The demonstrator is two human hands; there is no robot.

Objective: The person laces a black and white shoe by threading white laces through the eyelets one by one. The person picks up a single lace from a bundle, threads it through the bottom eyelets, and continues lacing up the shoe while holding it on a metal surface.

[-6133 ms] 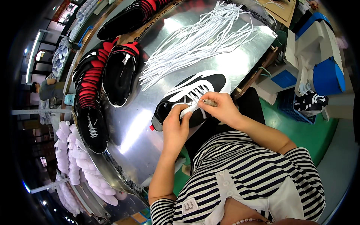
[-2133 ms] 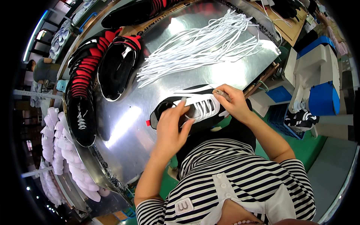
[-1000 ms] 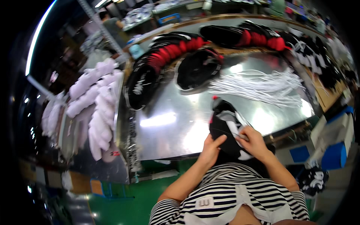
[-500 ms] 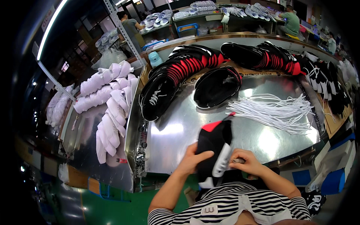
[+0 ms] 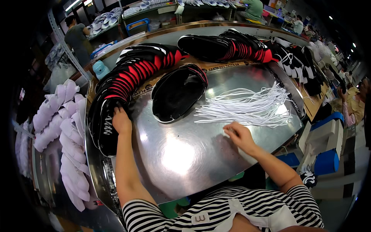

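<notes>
My left hand (image 5: 121,120) reaches to the near end of a curved row of black and red shoe uppers (image 5: 133,77). Its fingers close on the edge of the nearest black upper (image 5: 105,129), which bears a white pattern; the thumb is partly hidden. My right hand (image 5: 240,137) hovers over the metal tabletop, near a bundle of white laces (image 5: 247,106). Its fingers curl around a small dark metallic thing (image 5: 232,130), too small to name. Between the hands, farther off, a single black upper (image 5: 178,94) lies with its opening up.
A second row of black and red uppers (image 5: 226,48) lies along the table's far edge. White padded pieces (image 5: 71,154) are stacked to the left, near a light-blue bottle (image 5: 100,69). Black and white pieces (image 5: 297,63) hang at the right. Other people work beyond the table.
The upper I held up in front of me has left that spot; my left hand has moved far left to the row. My right hand has moved forward. The view has turned right.
</notes>
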